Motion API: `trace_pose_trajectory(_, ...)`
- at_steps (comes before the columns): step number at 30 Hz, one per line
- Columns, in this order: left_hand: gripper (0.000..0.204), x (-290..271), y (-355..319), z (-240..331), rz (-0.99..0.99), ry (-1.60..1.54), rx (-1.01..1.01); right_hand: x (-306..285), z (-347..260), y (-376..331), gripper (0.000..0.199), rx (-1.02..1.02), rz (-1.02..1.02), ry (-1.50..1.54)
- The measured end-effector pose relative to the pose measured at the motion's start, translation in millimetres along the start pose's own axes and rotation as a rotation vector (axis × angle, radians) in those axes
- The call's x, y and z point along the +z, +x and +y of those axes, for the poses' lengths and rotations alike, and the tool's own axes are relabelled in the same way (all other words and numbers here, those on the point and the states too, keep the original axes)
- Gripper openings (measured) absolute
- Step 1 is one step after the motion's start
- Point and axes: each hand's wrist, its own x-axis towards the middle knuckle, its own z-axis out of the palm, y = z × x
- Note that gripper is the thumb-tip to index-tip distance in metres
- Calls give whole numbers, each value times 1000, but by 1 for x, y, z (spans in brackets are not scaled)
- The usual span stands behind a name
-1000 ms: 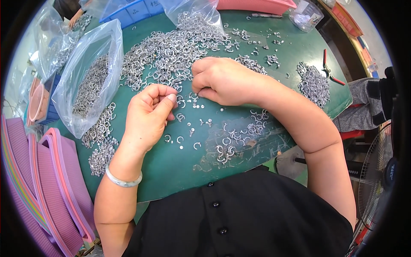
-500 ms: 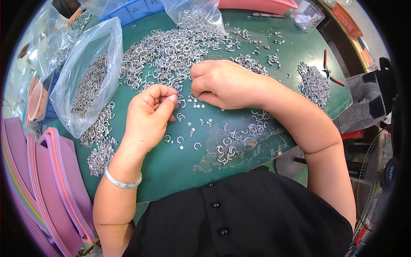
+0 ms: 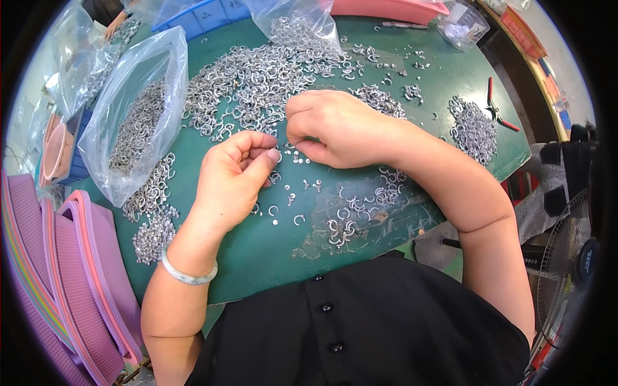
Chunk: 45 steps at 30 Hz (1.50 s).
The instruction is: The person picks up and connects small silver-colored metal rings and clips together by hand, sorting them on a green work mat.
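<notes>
- Silver C-shaped metal pieces (image 3: 351,229) toward the near edge of the green bench (image 3: 270,254).
- Left hand (image 3: 235,174): narrow pinch; cannot tell if holding anything.
- Right hand (image 3: 331,128): curled narrow, likewise unclear.
- Silver heap of like pieces (image 3: 261,83) toward the far edge.

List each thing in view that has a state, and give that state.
Left hand: thumb and forefinger nearly together; contents unclear
Right hand: fingers curled; contents hidden
Large clear bag: open, part-filled with metal pieces
Metal rings: heaped loose on green table
Red-handled pliers: handles spread
Bangle: worn
Fan: running or stopped, cannot tell
</notes>
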Motion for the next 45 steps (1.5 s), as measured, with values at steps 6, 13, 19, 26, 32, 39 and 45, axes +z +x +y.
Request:
trace_pose_trajectory(6,8,2,0,-4,-27,25,99,-3,-7,3,8,-49,83,120)
trace_pose_trajectory(13,5,3,-1,-3,1,32,89,-15,10,-4,10,135,-7,19)
trace_pose_trajectory(19,10,3,-1,-3,-28,-189,21,-19,14,-7,9,250,-112,-83)
trace_pose_trajectory(26,7,-4,1,-3,-105,-454,-21,-16,15,-7,6,247,-124,-74)
trace_pose_trajectory(32,9,-6,2,-3,-140,-512,-23,-19,15,-8,4,189,-201,-37)
trace_pose_trajectory(39,7,-5,1,-3,-126,-434,-30,-19,19,-8,4,187,-158,-4)
trace_pose_trajectory(45,7,-3,1,-4,-127,-467,-45,-12,16,-6,6,199,-74,-61)
